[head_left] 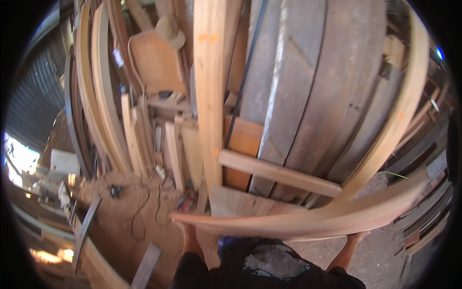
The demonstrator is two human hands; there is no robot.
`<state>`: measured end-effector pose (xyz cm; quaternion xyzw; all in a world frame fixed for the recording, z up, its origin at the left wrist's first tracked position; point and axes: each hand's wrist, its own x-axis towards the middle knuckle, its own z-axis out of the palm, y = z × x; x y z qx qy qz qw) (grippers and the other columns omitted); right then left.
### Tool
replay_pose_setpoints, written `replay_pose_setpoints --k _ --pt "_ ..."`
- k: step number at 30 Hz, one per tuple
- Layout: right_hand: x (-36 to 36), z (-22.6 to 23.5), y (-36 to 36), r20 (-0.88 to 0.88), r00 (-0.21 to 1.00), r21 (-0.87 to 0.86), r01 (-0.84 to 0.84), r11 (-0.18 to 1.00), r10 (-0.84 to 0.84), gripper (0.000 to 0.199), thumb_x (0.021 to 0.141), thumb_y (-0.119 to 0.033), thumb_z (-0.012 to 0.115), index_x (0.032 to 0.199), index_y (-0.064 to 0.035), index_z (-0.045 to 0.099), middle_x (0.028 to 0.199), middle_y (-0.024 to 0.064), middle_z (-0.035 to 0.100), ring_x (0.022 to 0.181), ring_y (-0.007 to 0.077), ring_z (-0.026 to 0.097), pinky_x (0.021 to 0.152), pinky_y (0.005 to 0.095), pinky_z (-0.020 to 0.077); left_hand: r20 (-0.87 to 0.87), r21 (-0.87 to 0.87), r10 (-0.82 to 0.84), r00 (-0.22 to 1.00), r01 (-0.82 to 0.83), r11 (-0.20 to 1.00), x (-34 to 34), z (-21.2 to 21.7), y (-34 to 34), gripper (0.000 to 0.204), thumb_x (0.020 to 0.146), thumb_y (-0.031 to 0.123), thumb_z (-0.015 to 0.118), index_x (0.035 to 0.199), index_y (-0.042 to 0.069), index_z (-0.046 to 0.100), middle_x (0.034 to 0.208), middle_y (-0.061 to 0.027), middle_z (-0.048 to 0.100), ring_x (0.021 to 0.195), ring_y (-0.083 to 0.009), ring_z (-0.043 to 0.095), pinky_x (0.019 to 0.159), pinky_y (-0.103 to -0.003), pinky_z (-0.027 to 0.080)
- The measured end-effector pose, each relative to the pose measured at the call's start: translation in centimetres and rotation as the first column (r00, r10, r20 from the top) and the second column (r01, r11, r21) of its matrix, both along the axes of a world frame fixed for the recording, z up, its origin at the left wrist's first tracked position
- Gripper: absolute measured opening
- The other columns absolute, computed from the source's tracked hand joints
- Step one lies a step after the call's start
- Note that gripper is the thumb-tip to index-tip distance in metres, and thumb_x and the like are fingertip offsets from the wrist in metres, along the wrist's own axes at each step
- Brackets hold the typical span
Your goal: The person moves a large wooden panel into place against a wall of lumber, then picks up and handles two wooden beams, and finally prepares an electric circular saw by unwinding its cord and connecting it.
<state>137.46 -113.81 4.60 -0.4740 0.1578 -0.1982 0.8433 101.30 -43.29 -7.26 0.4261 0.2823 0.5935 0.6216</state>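
Note:
A long, wide wooden board [288, 224] lies crosswise in front of my body, slightly blurred by motion. My left hand [185, 227] grips it near its left end, with most of the fingers hidden behind the wood. Further along, my right hand [358, 235] holds the lower edge towards the right, its fingers mostly out of sight. Just beyond the board stand two pale upright posts, a left post [209, 96] and a right post [409, 96], both with orange marks. A short crosspiece [279, 172] runs between them.
Wide weathered planks [332, 86] lean behind the posts. More long timbers [103, 82] stand at the left, near a cap [169, 32] hung on a board. A cable [138, 226] trails over the dirt floor, and stacked wood [428, 221] lies on the right.

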Motion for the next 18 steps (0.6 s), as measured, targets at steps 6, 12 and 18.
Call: replay_pose_setpoints --k 6,12,18 --pt "-4.8 -7.2 -3.9 -0.226 0.973 -0.043 0.035 0.998 -0.044 0.058 0.100 -0.053 0.035 0.131 -0.0064 0.049 0.126 0.0164 0.055 0.111 0.0322 0.056 0.100 0.0504 0.0428 0.448 -0.212 -0.209 0.869 0.330 0.920 -1.3 -3.4 -2.1 0.071 0.095 0.055 0.043 0.137 -0.003 0.043 0.130 -0.0144 0.052 0.118 -0.0292 0.052 0.100 -0.043 0.045" --pt "-9.3 -9.9 -6.5 -0.335 0.942 -0.030 0.023 0.999 -0.032 0.056 0.100 -0.052 0.035 0.128 -0.0067 0.050 0.123 0.0158 0.057 0.108 0.0317 0.056 0.098 0.0502 0.0436 0.044 -0.588 -0.172 0.984 0.164 0.792 -2.4 -5.9 -1.3 0.078 0.096 0.066 0.023 0.143 0.004 0.036 0.139 -0.0164 0.045 0.126 -0.0316 0.046 0.106 -0.044 0.039" --pt "-11.2 -10.2 -6.7 -0.363 0.932 -0.021 0.005 1.000 -0.012 0.054 0.099 -0.052 0.036 0.126 -0.0069 0.051 0.120 0.0153 0.058 0.106 0.0312 0.057 0.096 0.0500 0.0444 -0.117 -0.739 -0.146 0.982 0.012 0.674 -0.7 -8.5 -2.1 0.076 0.097 0.064 0.024 0.142 0.004 0.036 0.138 -0.0159 0.045 0.126 -0.0306 0.046 0.106 -0.043 0.039"
